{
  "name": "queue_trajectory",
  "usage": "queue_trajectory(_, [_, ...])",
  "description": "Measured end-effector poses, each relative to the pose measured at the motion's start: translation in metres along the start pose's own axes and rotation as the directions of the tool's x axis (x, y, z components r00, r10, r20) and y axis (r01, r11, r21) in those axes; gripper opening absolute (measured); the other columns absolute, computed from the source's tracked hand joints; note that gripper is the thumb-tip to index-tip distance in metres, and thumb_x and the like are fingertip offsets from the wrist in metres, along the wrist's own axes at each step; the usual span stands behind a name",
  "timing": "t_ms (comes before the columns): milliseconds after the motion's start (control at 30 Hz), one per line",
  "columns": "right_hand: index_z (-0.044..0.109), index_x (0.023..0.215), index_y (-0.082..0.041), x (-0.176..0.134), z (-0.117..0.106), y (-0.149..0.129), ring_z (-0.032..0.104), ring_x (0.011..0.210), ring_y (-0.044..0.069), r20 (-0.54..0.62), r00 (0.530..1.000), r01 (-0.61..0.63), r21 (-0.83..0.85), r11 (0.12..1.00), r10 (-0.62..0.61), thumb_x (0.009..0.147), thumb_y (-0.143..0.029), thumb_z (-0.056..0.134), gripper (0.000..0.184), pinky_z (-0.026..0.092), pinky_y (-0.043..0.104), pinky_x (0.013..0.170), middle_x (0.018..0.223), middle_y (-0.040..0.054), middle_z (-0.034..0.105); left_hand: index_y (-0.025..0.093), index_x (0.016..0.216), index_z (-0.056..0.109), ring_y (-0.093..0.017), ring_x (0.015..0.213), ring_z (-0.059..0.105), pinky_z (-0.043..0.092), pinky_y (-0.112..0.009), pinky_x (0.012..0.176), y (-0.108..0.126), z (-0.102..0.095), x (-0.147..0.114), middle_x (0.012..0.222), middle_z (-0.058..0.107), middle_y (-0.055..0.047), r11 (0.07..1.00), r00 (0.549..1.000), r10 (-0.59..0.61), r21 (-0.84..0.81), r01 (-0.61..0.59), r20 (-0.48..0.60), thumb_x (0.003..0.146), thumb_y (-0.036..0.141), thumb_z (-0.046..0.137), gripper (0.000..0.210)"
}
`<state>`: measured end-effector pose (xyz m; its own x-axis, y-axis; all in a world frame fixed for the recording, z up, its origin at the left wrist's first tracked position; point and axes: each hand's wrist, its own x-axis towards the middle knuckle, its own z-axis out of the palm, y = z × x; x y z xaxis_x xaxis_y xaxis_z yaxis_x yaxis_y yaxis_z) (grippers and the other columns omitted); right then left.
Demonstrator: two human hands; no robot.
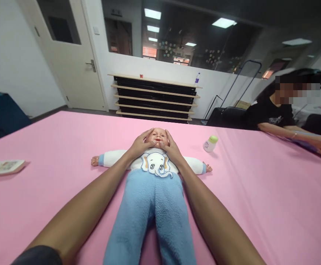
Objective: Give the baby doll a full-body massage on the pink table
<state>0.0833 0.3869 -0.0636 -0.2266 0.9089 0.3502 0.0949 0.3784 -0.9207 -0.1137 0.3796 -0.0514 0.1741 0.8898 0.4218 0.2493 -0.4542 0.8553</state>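
A baby doll (pixel 155 191) lies on its back on the pink table, its arms stretched out sideways. It wears a white top with an elephant face (pixel 157 163) on the chest and fluffy light-blue trousers. My left hand (pixel 140 144) rests along one side of the doll's head (pixel 158 136), fingers stretched out. Against the other side lies my right hand (pixel 172 145), also with straight fingers. Both thumbs touch the face near the mouth and chin. Neither hand is closed around anything.
A small white bottle with a green cap (pixel 210 143) stands right of the doll. A flat white packet (pixel 4 167) lies on the pink table (pixel 66 140) at far left. Another person (pixel 276 114) sits at the right. Stacked boards (pixel 154 96) stand behind the table.
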Motion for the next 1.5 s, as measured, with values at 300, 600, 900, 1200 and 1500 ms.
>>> queue_trajectory(300, [0.038, 0.151, -0.028, 0.008, -0.001, 0.005, 0.034, 0.145, 0.019, -0.058, 0.998, -0.037, -0.022, 0.999, 0.036, 0.094, -0.067, 0.036, 0.069, 0.026, 0.039, 0.122, 0.156, -0.0018, 0.035, 0.020, 0.144, 0.048, -0.023, 0.144, 0.036, 0.022, -0.037, 0.122, -0.013, 0.010, 0.006, 0.153, 0.043, -0.006, 0.999, 0.996, 0.032, -0.041, -0.036, -0.085, 0.094, 0.053, 0.045, 0.060])
queue_trajectory(600, [0.023, 0.156, -0.030, 0.003, -0.004, 0.002, 0.032, 0.145, 0.026, 0.043, 0.999, -0.020, -0.036, 0.999, 0.021, 0.074, -0.052, 0.076, 0.100, 0.030, 0.043, 0.120, 0.158, 0.0000, 0.031, 0.022, 0.150, 0.039, -0.031, 0.144, 0.034, 0.025, -0.044, 0.120, -0.008, 0.004, 0.000, 0.156, 0.038, -0.009, 0.999, 0.999, 0.040, -0.016, -0.041, -0.025, 0.073, 0.048, 0.075, 0.088])
queue_trajectory(900, [0.024, 0.156, -0.028, 0.008, 0.000, 0.005, 0.026, 0.148, 0.021, -0.014, 0.999, -0.035, -0.093, 0.995, 0.034, 0.088, -0.066, 0.051, 0.082, 0.022, 0.040, 0.123, 0.161, -0.0012, 0.025, 0.022, 0.150, 0.039, -0.024, 0.144, 0.035, 0.024, -0.036, 0.121, -0.010, 0.006, 0.001, 0.155, 0.039, -0.007, 0.998, 0.998, 0.058, 0.030, -0.056, -0.040, 0.083, 0.044, 0.065, 0.074])
queue_trajectory(1200, [0.030, 0.154, -0.029, 0.004, 0.002, -0.001, 0.026, 0.148, 0.020, -0.053, 0.997, -0.069, -0.094, 0.993, 0.064, 0.093, -0.071, 0.032, 0.074, 0.019, 0.039, 0.124, 0.160, -0.0022, 0.026, 0.023, 0.148, 0.042, -0.023, 0.145, 0.033, 0.022, -0.037, 0.122, -0.007, 0.010, 0.001, 0.155, 0.039, -0.006, 1.000, 0.997, 0.028, -0.004, -0.028, -0.066, 0.093, 0.053, 0.048, 0.063])
queue_trajectory(1500, [0.022, 0.156, -0.029, -0.002, -0.001, -0.005, 0.031, 0.146, 0.025, 0.046, 0.999, -0.004, -0.014, 1.000, 0.005, 0.073, -0.053, 0.077, 0.103, 0.031, 0.041, 0.119, 0.159, 0.0012, 0.028, 0.024, 0.147, 0.042, -0.031, 0.139, 0.041, 0.031, -0.044, 0.117, -0.013, 0.009, -0.002, 0.151, 0.044, -0.009, 0.990, 0.998, 0.028, -0.135, -0.036, -0.063, 0.070, 0.043, 0.077, 0.087])
